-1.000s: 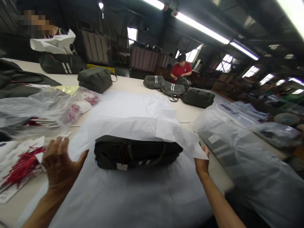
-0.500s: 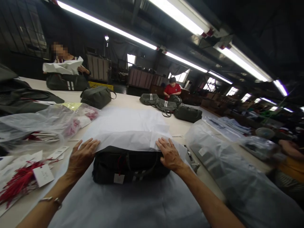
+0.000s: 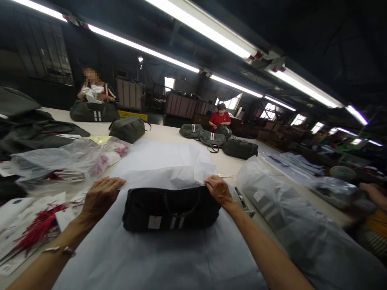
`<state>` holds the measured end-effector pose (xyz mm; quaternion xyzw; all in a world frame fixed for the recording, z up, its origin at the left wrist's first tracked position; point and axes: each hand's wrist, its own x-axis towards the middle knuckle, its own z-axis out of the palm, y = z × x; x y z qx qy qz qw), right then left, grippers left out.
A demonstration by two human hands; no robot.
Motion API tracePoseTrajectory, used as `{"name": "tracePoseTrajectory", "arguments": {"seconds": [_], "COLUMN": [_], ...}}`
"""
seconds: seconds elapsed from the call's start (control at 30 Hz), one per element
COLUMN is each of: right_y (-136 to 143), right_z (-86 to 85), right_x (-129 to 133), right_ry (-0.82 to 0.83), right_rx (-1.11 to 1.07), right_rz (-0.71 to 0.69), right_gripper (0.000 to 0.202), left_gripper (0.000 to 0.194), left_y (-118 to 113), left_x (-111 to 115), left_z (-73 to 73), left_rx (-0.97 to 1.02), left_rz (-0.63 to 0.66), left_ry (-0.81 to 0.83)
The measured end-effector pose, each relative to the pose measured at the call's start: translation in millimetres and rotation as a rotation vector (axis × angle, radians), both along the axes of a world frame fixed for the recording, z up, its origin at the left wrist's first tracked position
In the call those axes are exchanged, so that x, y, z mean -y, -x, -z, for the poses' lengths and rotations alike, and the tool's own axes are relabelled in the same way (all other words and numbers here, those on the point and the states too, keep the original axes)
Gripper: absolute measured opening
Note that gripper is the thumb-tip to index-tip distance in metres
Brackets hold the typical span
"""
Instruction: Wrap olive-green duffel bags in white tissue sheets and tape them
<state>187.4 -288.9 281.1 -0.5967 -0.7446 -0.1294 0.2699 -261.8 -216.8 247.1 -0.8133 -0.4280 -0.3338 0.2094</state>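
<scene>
A dark duffel bag (image 3: 190, 207) with two pale stripes and a white hang tag (image 3: 155, 222) sits on white wrapping paper (image 3: 151, 257) in front of me. The far part of the sheet is folded up behind the bag's top. At the left end of that fold, my left hand (image 3: 102, 195) is closed with its fingers on the paper's edge. My right hand (image 3: 220, 190) pinches the paper at the other end, close to the bag's upper right corner. Both thumbs are partly hidden.
Red-stringed tags (image 3: 39, 229) and a clear plastic bag (image 3: 69, 155) lie left. On the right stretches a plastic-covered stack (image 3: 290, 217). Several more duffel bags (image 3: 240, 148) stand farther back. Two people (image 3: 220, 117) work across the table; another person's arm shows at right.
My fingers, laid flatter before, have closed on the paper's edge. The bag's front now faces me more upright. Across the table, the person at left has lowered and bunched the white paper.
</scene>
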Motion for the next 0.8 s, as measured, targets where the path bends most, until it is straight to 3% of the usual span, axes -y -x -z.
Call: {"name": "tracePoseTrajectory", "arguments": {"seconds": [0.13, 0.3, 0.43, 0.57, 0.63, 0.7, 0.8], "right_y": [-9.4, -20.9, -26.7, -25.4, -20.3, -13.4, -4.2], "right_z": [-18.0, -30.8, -14.9, 4.6, 11.2, 16.8, 24.2], "right_x": [13.4, 57.9, 77.5, 73.9, 69.2, 65.0, 60.1], "right_ry": [-0.119, -0.142, -0.003, 0.059, 0.047, 0.015, -0.082], "right_rx": [-0.053, 0.029, 0.186, 0.197, 0.167, 0.149, 0.152], "right_rz": [-0.048, -0.294, -0.429, -0.455, -0.415, -0.357, -0.306], "right_gripper": [0.019, 0.020, 0.021, 0.021, 0.039, 0.058, 0.048], "left_gripper": [0.029, 0.031, 0.038, 0.037, 0.033, 0.042, 0.062], "left_y": [21.2, 41.8, 44.8, 45.0, 45.3, 44.4, 35.8], "left_x": [6.2, 31.2, 48.5, 43.8, 39.3, 37.7, 39.2], "left_z": [-15.4, -20.3, -4.5, 21.0, 30.0, 31.2, 12.0], "left_rx": [-0.053, -0.141, -0.267, -0.230, -0.205, -0.155, -0.058], "left_rz": [-0.047, 0.135, 0.211, 0.176, 0.195, 0.216, 0.239], "left_ry": [-0.080, -0.160, -0.153, -0.082, -0.037, -0.032, -0.051]}}
